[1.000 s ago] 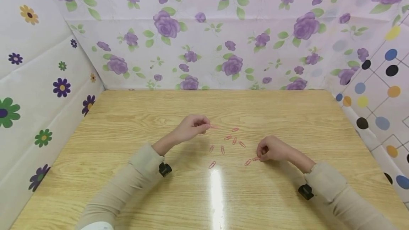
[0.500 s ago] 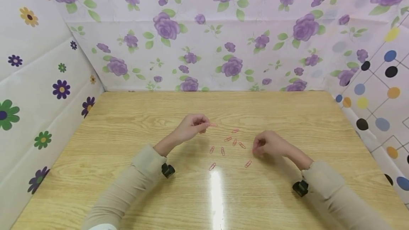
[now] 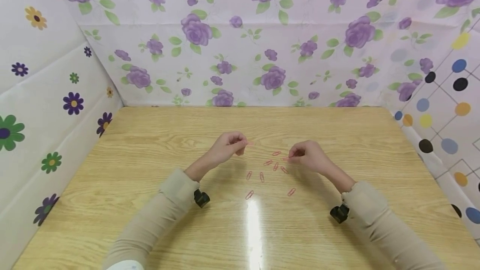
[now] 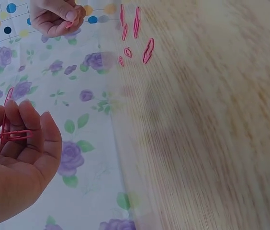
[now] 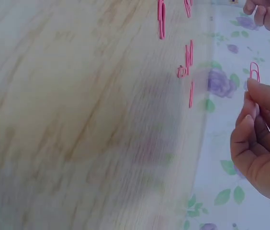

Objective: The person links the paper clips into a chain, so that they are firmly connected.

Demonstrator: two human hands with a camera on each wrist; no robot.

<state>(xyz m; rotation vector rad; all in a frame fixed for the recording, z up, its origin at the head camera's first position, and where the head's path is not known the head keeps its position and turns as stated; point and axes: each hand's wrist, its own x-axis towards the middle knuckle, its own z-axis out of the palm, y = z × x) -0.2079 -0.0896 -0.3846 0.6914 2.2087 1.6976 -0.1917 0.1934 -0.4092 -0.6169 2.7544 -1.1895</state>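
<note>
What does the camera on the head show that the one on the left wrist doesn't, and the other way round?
Only the head view shows both beige sleeves, the wrist cameras and the whole wooden table with its papered walls. Only the left wrist view shows up close that the left hand pinches two linked pink clips. Both show the right hand lifted near the loose paper clips lying on the table.

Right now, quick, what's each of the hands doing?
Left hand: closed, pinching pink paper clips that look hooked together.
Right hand: closed, pinching one pink paper clip at its fingertips.
</note>
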